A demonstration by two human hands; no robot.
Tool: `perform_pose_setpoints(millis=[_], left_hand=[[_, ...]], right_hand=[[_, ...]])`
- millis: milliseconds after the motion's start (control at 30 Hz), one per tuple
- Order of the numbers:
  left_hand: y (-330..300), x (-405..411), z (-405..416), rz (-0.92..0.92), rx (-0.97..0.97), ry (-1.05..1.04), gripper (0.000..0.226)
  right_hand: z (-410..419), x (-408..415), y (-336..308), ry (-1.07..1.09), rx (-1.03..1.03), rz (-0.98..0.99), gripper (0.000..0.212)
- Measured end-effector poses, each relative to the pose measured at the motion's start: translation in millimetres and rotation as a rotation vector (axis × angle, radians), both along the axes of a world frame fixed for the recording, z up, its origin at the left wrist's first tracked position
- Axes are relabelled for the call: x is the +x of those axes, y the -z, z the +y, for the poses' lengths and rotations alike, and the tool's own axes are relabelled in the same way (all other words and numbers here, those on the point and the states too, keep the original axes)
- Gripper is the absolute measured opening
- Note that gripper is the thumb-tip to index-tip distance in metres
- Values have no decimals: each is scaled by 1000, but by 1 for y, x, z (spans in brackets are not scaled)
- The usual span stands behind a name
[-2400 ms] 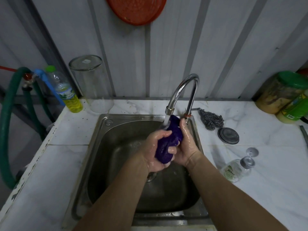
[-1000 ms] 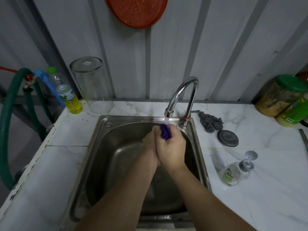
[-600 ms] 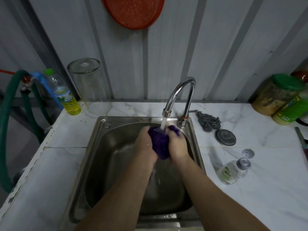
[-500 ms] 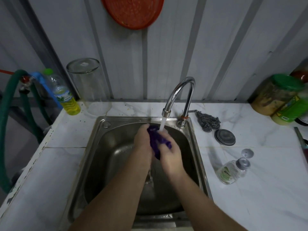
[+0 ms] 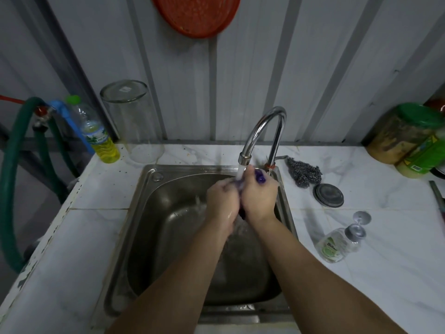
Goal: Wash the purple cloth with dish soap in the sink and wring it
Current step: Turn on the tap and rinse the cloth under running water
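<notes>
Both hands, left hand (image 5: 222, 201) and right hand (image 5: 258, 198), clasp tight around the purple cloth (image 5: 260, 177) under the running faucet (image 5: 262, 133); labels unreadable.

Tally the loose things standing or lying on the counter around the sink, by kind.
Plastic bottles: 2, yellow-liquid bottle and soap dispenser
Green-lidded jars: 2
Glass jar, upside down: 1
Steel scourer: 1
Round lid: 1
Total: 7

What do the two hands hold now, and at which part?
Both hold the wet purple cloth, bunched between the left hand and right hand under the tap water; only its top end shows.
</notes>
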State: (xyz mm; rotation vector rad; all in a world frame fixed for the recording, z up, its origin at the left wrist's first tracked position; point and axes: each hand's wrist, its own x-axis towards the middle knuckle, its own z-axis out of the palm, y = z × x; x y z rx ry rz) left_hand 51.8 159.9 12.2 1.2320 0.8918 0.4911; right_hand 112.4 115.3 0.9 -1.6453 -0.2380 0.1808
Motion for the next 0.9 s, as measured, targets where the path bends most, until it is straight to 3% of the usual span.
perform_pose_setpoints(millis=[67, 200, 300, 367, 467, 533, 667, 900], left_hand=[[5, -3, 2, 58, 133, 11, 33], [11, -10, 5, 135, 232, 126, 36], [9, -11, 15, 114, -140, 150, 28], [8, -18, 25, 87, -372, 342, 32], [9, -25, 34, 18, -476, 627, 47], [7, -24, 30, 73, -386, 651, 41], [13, -16, 18, 276, -112, 523, 36], [11, -10, 6, 396, 322, 473, 16]], right_hand=[[4, 6, -5, -20, -88, 104, 41], [6, 17, -16, -152, -125, 567, 23], [2, 24, -17, -274, -104, 595, 21], [-3, 27, -16, -348, -21, 588, 19], [-8, 29, -13, -456, 5, 527, 26], [-8, 25, -12, -533, -53, 389, 35], [-3, 23, -17, -502, -68, 315, 21], [11, 30, -10, -53, 31, 646, 26]])
